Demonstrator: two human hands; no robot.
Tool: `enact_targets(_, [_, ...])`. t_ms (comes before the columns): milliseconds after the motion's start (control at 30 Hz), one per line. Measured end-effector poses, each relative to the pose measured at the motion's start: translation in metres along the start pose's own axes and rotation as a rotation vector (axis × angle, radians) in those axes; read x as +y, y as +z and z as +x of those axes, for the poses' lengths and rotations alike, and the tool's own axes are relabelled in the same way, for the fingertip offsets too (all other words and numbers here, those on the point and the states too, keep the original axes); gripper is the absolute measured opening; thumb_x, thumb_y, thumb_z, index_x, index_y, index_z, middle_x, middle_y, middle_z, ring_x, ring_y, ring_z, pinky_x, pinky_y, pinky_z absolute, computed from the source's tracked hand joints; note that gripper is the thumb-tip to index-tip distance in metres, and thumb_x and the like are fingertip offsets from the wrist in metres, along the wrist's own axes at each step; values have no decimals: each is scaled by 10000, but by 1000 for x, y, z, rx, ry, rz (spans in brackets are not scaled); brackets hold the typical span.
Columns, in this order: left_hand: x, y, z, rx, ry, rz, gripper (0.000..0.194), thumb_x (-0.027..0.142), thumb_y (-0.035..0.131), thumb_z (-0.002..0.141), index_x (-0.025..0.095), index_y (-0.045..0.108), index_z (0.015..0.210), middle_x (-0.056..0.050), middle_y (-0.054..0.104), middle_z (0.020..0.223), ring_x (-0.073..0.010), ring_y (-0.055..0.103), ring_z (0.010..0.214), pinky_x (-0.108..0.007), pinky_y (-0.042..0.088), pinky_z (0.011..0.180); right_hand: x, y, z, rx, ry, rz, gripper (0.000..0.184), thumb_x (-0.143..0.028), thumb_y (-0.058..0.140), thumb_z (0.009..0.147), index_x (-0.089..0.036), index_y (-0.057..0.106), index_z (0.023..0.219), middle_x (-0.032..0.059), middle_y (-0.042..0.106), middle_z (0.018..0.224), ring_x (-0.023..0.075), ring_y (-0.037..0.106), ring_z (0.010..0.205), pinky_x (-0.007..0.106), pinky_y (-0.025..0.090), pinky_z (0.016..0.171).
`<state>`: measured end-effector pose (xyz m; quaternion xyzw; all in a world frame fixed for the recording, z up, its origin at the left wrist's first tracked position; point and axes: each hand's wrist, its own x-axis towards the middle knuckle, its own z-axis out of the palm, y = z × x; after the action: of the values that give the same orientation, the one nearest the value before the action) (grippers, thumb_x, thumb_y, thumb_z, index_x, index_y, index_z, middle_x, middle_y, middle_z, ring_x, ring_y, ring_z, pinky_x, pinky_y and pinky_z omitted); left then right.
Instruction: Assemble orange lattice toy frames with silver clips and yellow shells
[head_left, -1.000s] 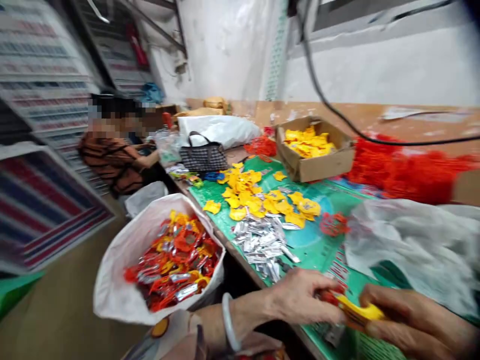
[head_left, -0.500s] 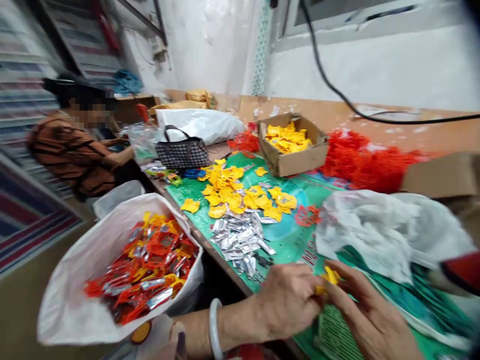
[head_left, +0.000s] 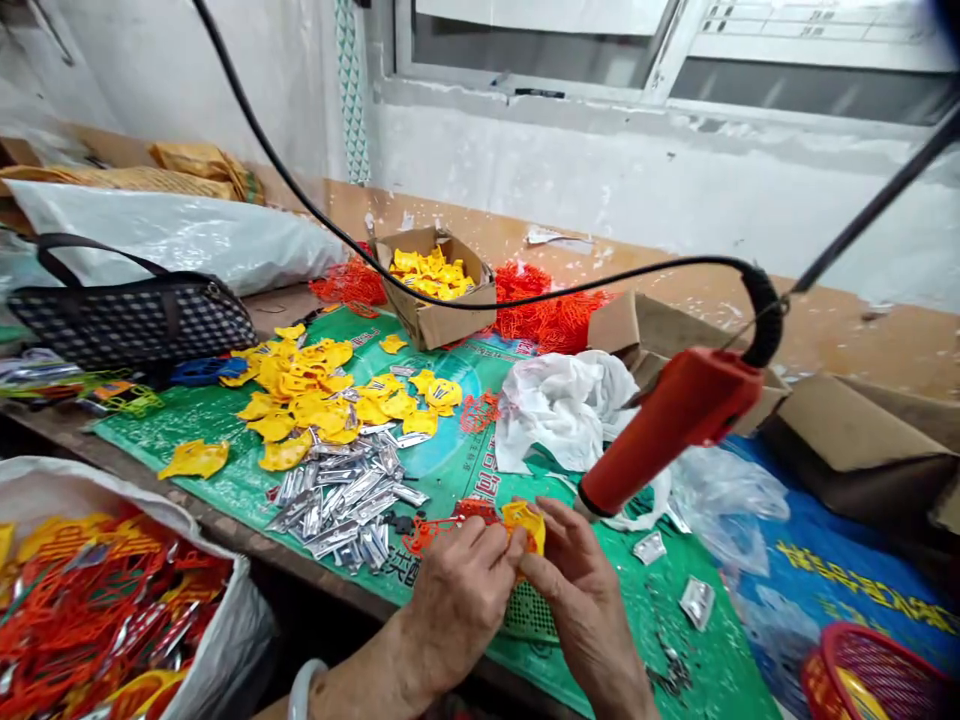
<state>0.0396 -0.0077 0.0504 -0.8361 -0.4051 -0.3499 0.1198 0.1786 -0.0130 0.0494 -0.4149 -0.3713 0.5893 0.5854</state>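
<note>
A small yellow plastic piece (head_left: 523,522) is held between my two hands above the near edge of the green table sheet. My left hand (head_left: 465,590) is closed, its fingertips pinching at the piece's left side. Thumb and fingers of my right hand (head_left: 583,585) grip the other side. Orange plastic mesh (head_left: 427,535) shows just behind my left hand; whether it is held I cannot tell. A green basket (head_left: 529,612) sits partly hidden beneath my hands. Right beside my right hand hangs a red electric screwdriver (head_left: 671,430), tip down.
Yellow plastic pieces (head_left: 307,390) and silver metal strips (head_left: 349,495) lie in heaps to the left. Behind stands a cardboard box (head_left: 450,325) of yellow pieces. A white sack (head_left: 225,620) holds mixed parts at lower left. A pink basket (head_left: 832,665) stands at lower right.
The view has swung to the right, bringing the screwdriver and pink basket into sight and losing the co-worker. Both hands stay together on the yellow piece; orange mesh now shows beside them.
</note>
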Motion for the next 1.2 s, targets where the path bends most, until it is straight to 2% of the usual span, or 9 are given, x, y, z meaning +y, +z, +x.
enact_targets(67, [0, -4, -1, -128, -2, -49, 250, 79, 476, 911, 114, 606, 1122, -38, 656, 774, -206, 608, 720, -319, 526, 626, 1, -7, 1, -3, 32, 60, 754, -221, 887, 571, -349, 565, 1241, 24, 712, 1133, 230, 687, 1033, 369, 552, 904])
enact_targets(133, [0, -9, -2, -263, -8, -124, 394, 27, 494, 848, 99, 557, 1231, -68, 675, 902, -228, 622, 848, -356, 562, 763, 4, -15, 3, -28, 46, 90, 836, -198, 911, 509, -359, 568, 1255, 28, 700, 1180, 243, 666, 1087, 374, 533, 943])
enact_targets(200, [0, -13, -3, -345, -17, -186, 491, -9, 491, 804, 95, 525, 1283, -88, 670, 984, -239, 617, 928, -380, 557, 855, 6, -22, 5, -75, 56, 94, 767, -230, 931, 460, -311, 652, 1170, 53, 694, 1216, 267, 643, 1130, 378, 517, 969])
enact_targets(333, [1, -12, -5, -417, -22, -252, 473, -25, 448, 823, 94, 535, 1272, -106, 661, 1023, -240, 615, 953, -394, 564, 879, 6, -27, 8, -175, 122, 89, 683, -270, 936, 445, -266, 720, 1092, 68, 704, 1215, 288, 646, 1114, 417, 516, 965])
enact_targets(467, [1, -10, -5, -404, -9, -230, 488, -41, 427, 826, 58, 517, 1296, -135, 659, 1030, -269, 619, 978, -435, 575, 867, 3, -27, 10, -143, 146, 78, 655, -250, 948, 397, -263, 746, 1020, 61, 732, 1157, 274, 668, 1062, 404, 520, 945])
enact_targets(633, [0, -9, -4, -298, -12, -280, 486, -33, 439, 853, 64, 483, 1327, -134, 662, 1055, -250, 636, 988, -410, 580, 882, 5, -29, 12, -45, 50, 128, 782, -280, 971, 289, -290, 734, 1034, 40, 750, 1080, 264, 679, 1017, 356, 543, 882])
enact_targets(833, [-2, -4, -8, -238, 36, -203, 514, -31, 406, 850, 53, 461, 1354, -205, 609, 1290, -284, 614, 1134, -434, 572, 924, 15, -27, 10, -10, -32, 136, 674, -377, 963, 335, -271, 750, 966, 48, 747, 1059, 275, 679, 987, 384, 545, 876])
enact_targets(1067, [4, -3, -8, -295, 19, -152, 488, 5, 400, 876, 74, 492, 1350, -180, 638, 1287, -267, 643, 1098, -398, 568, 927, 20, -22, 8, -6, -85, 129, 635, -364, 967, 339, -273, 727, 919, 66, 674, 1252, 307, 627, 1132, 428, 517, 945])
enact_targets(1200, [5, -1, -10, -269, 15, -119, 446, 9, 403, 876, 42, 530, 1302, -185, 664, 1244, -269, 664, 1045, -383, 579, 895, 25, -21, 8, -18, -106, 156, 588, -321, 963, 382, -273, 715, 913, 53, 726, 1137, 270, 664, 1048, 398, 527, 913])
